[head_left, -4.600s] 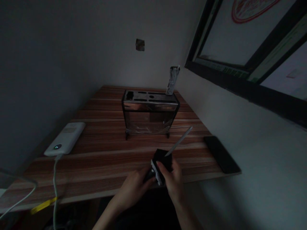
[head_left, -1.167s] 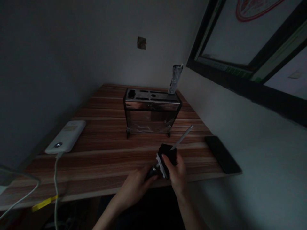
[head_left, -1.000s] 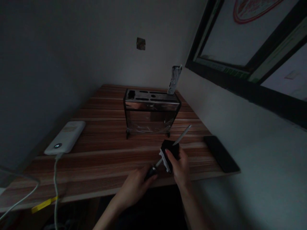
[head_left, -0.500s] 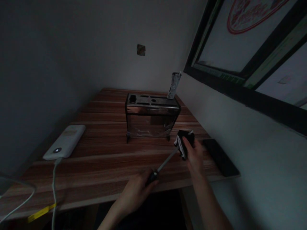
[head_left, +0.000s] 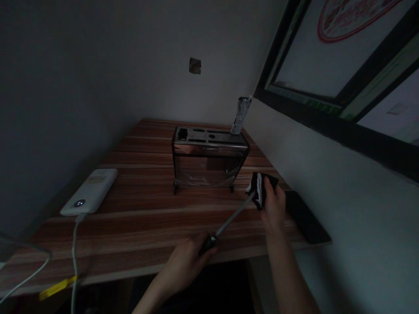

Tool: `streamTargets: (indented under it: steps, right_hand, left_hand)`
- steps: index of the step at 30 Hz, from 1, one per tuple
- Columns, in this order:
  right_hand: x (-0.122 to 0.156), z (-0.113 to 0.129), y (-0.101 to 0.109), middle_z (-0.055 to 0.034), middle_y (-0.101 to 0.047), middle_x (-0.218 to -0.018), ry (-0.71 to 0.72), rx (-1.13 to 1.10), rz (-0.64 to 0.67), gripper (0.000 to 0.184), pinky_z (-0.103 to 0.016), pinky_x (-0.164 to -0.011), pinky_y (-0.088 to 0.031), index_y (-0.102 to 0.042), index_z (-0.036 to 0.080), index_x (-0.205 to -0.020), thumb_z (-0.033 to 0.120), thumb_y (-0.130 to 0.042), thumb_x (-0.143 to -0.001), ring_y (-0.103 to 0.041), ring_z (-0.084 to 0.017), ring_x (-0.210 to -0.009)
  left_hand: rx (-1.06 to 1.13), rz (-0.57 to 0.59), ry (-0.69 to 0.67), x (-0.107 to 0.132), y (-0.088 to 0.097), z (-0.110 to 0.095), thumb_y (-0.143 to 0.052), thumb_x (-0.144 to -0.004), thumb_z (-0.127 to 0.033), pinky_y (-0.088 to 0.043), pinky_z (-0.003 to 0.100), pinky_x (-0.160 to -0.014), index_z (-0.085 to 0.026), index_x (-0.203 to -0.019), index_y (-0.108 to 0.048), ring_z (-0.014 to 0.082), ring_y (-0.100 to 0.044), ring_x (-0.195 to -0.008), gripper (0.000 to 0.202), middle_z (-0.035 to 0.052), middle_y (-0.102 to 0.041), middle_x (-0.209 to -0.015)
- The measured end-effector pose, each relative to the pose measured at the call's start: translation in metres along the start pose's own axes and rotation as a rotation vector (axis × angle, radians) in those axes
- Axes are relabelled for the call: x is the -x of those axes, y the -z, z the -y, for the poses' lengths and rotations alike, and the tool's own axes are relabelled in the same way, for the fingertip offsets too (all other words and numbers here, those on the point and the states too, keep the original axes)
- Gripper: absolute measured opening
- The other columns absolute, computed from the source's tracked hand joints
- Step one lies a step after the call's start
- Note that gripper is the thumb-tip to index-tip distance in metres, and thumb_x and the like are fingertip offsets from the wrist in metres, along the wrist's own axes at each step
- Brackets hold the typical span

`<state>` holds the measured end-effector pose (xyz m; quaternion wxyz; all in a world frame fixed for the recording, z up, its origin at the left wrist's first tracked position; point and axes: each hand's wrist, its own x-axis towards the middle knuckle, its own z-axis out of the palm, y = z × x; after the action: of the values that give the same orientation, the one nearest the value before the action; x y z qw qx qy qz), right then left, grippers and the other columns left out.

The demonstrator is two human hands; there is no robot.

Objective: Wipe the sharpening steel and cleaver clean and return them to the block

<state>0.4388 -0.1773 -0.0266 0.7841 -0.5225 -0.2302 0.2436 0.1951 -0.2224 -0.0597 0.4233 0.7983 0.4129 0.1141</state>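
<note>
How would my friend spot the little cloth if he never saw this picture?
Look at the wooden table with the metal rack on it. Right of the rack, the right hand pinches the cloth at the tip of a thin knife. It is black with a white edge, unlike the flat black phone beside it.

The surface (head_left: 147, 218) is open between the power bank (head_left: 90, 191) and the metal rack (head_left: 209, 159). At the right the slanting knife (head_left: 234, 213), a dark phone (head_left: 306, 211) and the wall (head_left: 343, 196) leave little room.
</note>
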Motion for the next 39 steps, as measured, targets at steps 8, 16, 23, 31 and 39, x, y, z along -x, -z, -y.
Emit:
streamTargets:
  steps: [8,16,23,31,39]
  right_hand:
    - [0.010,-0.004,-0.003,0.0021,-0.068,-0.062,-0.053,-0.014,-0.003,0.034,-0.021,-0.041,-0.049,-0.065,0.015,-0.077,0.045,-0.074,-0.062,-0.062,-0.012,-0.046]
    - [0.055,-0.024,0.003,0.0004,-0.066,-0.057,-0.179,0.135,0.136,0.037,-0.017,-0.030,-0.040,-0.066,0.015,-0.078,0.050,-0.072,-0.066,-0.055,-0.011,-0.038]
    - [0.094,-0.032,0.005,-0.0025,-0.070,-0.068,-0.216,0.186,0.392,0.028,-0.020,-0.042,-0.049,-0.067,0.017,-0.086,0.041,-0.070,-0.073,-0.062,-0.013,-0.052]
    - [0.130,-0.035,0.005,-0.0036,-0.074,-0.089,-0.232,0.201,0.418,0.030,-0.031,-0.072,-0.057,-0.066,0.024,-0.098,0.029,-0.074,-0.069,-0.069,-0.020,-0.081]
    - [0.126,-0.035,0.004,-0.0037,-0.074,-0.087,-0.253,0.171,0.461,0.028,-0.031,-0.072,-0.057,-0.066,0.023,-0.096,0.027,-0.074,-0.069,-0.070,-0.020,-0.080]
  left_hand:
    - [-0.023,0.041,0.044,0.000,0.002,-0.001,-0.042,-0.092,-0.037,-0.043,0.028,-0.073,-0.021,-0.099,-0.058,0.0214,-0.064,-0.085,0.023,0.0040,-0.069,-0.090]
    - [-0.031,0.028,0.063,-0.001,-0.001,0.000,-0.043,-0.092,-0.038,-0.044,0.027,-0.071,-0.020,-0.094,-0.057,0.0207,-0.063,-0.082,0.023,0.0040,-0.068,-0.088]
    - [0.043,-0.004,0.042,-0.001,-0.002,0.003,-0.043,-0.091,-0.035,-0.045,0.028,-0.077,-0.021,-0.105,-0.058,0.0214,-0.064,-0.088,0.025,0.0043,-0.070,-0.096]
    - [0.106,0.012,0.029,-0.001,0.002,-0.001,-0.045,-0.090,-0.032,-0.044,0.029,-0.088,-0.021,-0.114,-0.056,0.0227,-0.062,-0.101,0.029,0.0058,-0.067,-0.112]
    - [0.096,-0.014,0.006,-0.002,-0.001,0.002,-0.045,-0.091,-0.031,-0.045,0.029,-0.087,-0.020,-0.113,-0.057,0.0219,-0.062,-0.101,0.028,0.0066,-0.067,-0.112]
